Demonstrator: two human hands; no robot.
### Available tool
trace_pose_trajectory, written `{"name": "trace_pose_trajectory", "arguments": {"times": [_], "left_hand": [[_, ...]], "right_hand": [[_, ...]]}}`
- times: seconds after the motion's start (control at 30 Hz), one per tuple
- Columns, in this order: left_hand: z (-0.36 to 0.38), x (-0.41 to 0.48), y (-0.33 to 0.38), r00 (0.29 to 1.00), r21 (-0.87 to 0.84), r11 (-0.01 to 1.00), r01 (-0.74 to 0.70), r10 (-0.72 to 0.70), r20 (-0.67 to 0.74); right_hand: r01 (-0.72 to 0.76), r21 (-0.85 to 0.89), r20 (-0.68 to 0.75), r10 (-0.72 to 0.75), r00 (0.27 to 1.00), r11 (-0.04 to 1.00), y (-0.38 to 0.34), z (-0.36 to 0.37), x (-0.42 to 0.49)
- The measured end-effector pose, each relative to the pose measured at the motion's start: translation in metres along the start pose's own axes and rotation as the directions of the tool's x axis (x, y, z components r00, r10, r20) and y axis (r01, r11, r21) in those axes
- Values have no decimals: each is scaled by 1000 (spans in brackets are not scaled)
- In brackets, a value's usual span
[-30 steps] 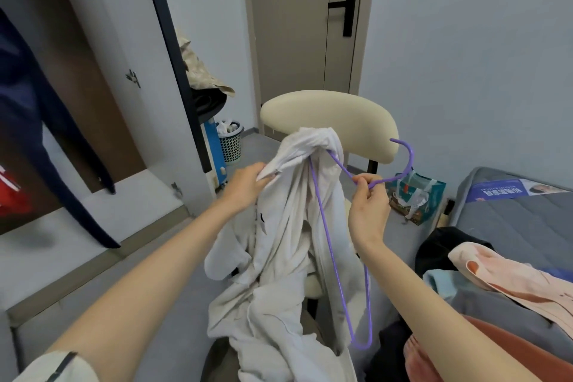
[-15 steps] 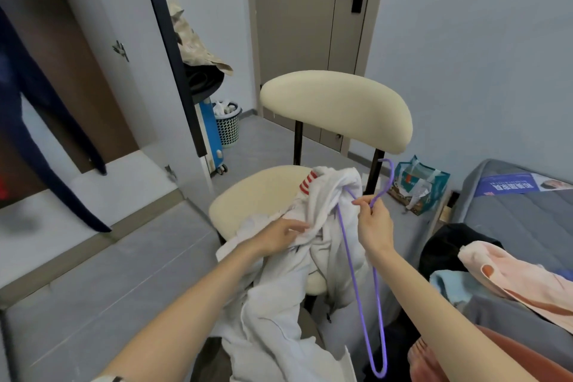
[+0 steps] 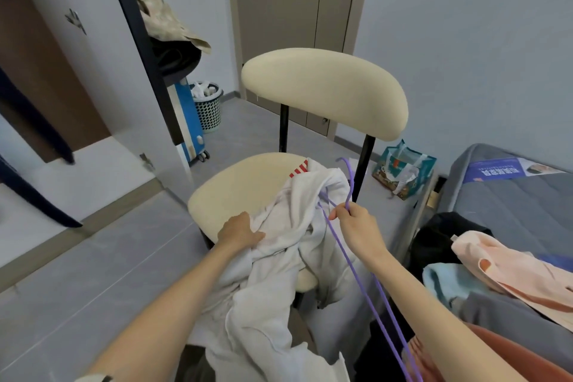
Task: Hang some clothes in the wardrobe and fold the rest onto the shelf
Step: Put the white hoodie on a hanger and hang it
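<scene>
A white garment (image 3: 288,260) with a red-striped label lies bunched on the cream chair (image 3: 245,183) and spills over its front edge. My left hand (image 3: 238,229) grips a fold of it near the seat's front. My right hand (image 3: 356,226) pinches the neck of a purple wire hanger (image 3: 366,291). The hanger's hook points up beside the chair's black post, and one of its arms goes into the garment's top. The open wardrobe (image 3: 46,71) stands at the left with a dark blue garment (image 3: 28,195) hanging inside.
A bed (image 3: 511,195) at the right carries a pile of clothes: black, light blue, peach (image 3: 508,267) and rust. A teal bag (image 3: 403,170) sits on the floor by the wall. A laundry basket (image 3: 209,105) and a blue-white case stand behind the wardrobe door.
Both hands have lowered the white garment and the hanger from in front of the chair's backrest down onto the seat. My left hand has shifted lower on the cloth.
</scene>
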State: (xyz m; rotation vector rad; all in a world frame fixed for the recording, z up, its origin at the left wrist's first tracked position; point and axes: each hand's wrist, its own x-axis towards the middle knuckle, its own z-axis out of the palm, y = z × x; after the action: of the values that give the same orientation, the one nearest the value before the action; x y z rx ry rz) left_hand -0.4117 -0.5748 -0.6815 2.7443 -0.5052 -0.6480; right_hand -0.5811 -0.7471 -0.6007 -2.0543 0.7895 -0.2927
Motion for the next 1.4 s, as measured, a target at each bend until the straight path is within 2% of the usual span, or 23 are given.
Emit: {"name": "trace_pose_trajectory", "arguments": {"times": [0.07,0.13,0.2,0.27,0.37,0.47,0.5,0.53,0.6,0.67,0.7,0.8,0.93,1.03,1.17,1.27,1.4], "left_hand": [[-4,-2,-3,993,-73,993,-95,89,-77],[-15,-9,0,968,-113,983,-144,115,-224],[-32,-14,7,905,-79,978,-194,147,-399],[-56,-14,16,842,-107,957,-270,180,-509],[-98,-15,34,797,-302,864,-403,169,-580],[-140,-16,57,729,-415,751,-513,125,-673],[-152,-14,64,732,-435,737,-516,116,-672],[-160,-11,69,759,-419,763,-492,140,-636],[-160,-7,71,864,-324,856,-403,239,-443],[-139,-6,60,913,-384,838,-388,295,-280],[-124,-5,52,920,-447,808,-385,295,-260],[-80,-1,19,953,-518,811,-273,153,-263],[-36,3,-36,967,-526,850,-14,-122,-222],[-7,0,-72,953,-612,781,126,-268,-145],[23,-6,-93,933,-755,603,260,-358,35],[43,-7,-102,910,-811,480,334,-390,144],[58,-8,-117,889,-803,430,412,-383,250]], "right_hand": [[26,-53,23,-25,999,998,-3,-2,-3],[38,-86,42,-34,999,996,-6,-4,-6],[48,-111,54,-43,998,993,-12,-7,-8],[61,-141,81,-50,995,988,-20,-13,-11],[39,-127,196,-14,981,991,-38,-25,-14],[-53,-7,286,52,957,999,-53,-32,-16],[-71,35,293,58,954,997,-57,-33,-15],[-85,73,290,61,955,994,-60,-33,-15],[-104,127,268,67,961,986,-63,-29,-15],[-111,163,254,67,965,980,-63,-22,-17],[-117,179,265,67,962,977,-62,-19,-18],[-140,210,307,71,949,968,-57,-10,-21],[-89,319,271,-1,963,944,-53,-2,-26],[23,272,300,-108,948,962,-50,5,-23],[59,210,288,-119,950,976,-38,25,-16],[55,183,273,-105,956,982,-29,44,-9],[54,145,217,-85,973,988,-23,61,1]]}}
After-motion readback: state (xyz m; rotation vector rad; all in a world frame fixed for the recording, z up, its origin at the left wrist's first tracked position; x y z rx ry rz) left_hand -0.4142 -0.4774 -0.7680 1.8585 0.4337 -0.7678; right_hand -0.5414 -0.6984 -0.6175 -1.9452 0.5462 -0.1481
